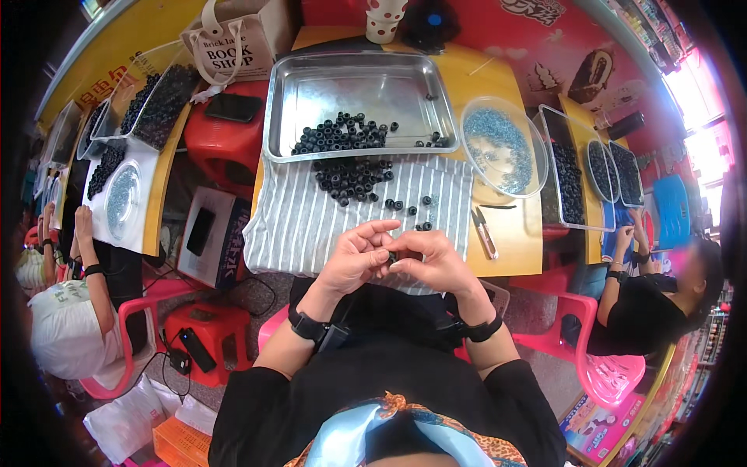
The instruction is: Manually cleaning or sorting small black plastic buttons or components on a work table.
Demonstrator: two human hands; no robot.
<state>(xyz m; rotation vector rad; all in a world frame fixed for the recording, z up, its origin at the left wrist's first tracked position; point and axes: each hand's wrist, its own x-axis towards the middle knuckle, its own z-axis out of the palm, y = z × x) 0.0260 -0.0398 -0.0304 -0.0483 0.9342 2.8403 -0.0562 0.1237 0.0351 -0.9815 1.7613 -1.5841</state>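
My left hand [359, 257] and my right hand [432, 261] meet over the near edge of a striped cloth [292, 214]. Fingers of both are closed together round a small black piece [391, 255], mostly hidden by the fingertips. Just beyond them a few loose black ring-shaped pieces [398, 205] lie on the cloth. A larger heap of the same black pieces [346, 180] spreads out from the near rim of a metal tray [272, 117], and more lie inside the tray.
Right of the tray, a clear oval tub [537, 167] holds many tiny bluish, see-through pieces. A slim pen-like tool [485, 235] lies beside the cloth. A canvas bag [235, 50] and a phone [233, 107] are at the left. Other people [657, 300] work at tables on both sides.
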